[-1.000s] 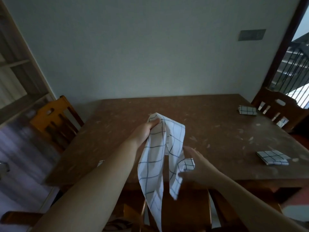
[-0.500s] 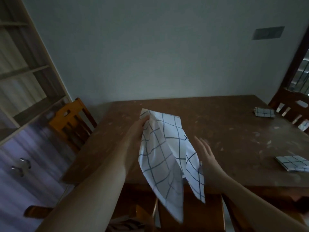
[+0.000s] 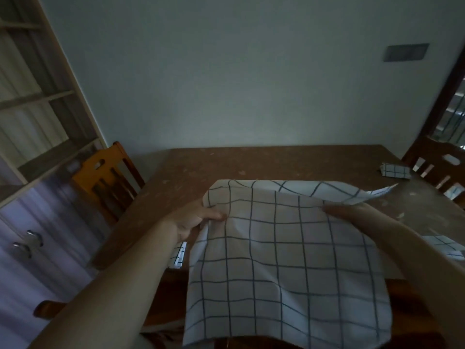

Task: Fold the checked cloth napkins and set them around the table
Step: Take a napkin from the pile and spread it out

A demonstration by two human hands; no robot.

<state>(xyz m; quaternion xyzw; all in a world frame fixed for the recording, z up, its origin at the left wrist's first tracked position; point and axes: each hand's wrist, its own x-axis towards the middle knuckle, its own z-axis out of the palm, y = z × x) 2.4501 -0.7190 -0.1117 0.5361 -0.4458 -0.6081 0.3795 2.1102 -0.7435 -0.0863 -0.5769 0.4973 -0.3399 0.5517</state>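
1. Nearest me, the open napkin (image 3: 286, 268) hangs spread wide in front of my chest, its lower edge dropping below the table's near edge and its top edge lifted over the table (image 3: 226, 167).
2. My left hand (image 3: 193, 217) has its grip pinched on the napkin's upper left corner, thumb on the near face, fingers behind the cloth.
3. My right hand (image 3: 352, 214) grips the upper right part of the napkin; the fingers are tucked into the cloth, and a loose corner flap sticks out past them to the right.
4. Just under my left wrist, a folded napkin (image 3: 178, 255) lies at the table's near left edge, mostly hidden by my forearm.
5. On the right, another checked napkin (image 3: 445, 245) peeks out beyond my right forearm, lying on the table near its right side; I cannot tell its fold.
6. Farther off, a third folded napkin (image 3: 395, 170) sits at the far right corner of the table, just beside a dark chair (image 3: 437, 159).
7. At the table's left side stands an orange wooden chair (image 3: 105, 177), pushed close to the edge.
8. Beyond it, a shelf unit (image 3: 37, 102) runs along the left wall, with a cabinet (image 3: 27, 243) below.
9. A grey plate (image 3: 405, 52) is fixed high on the back wall.
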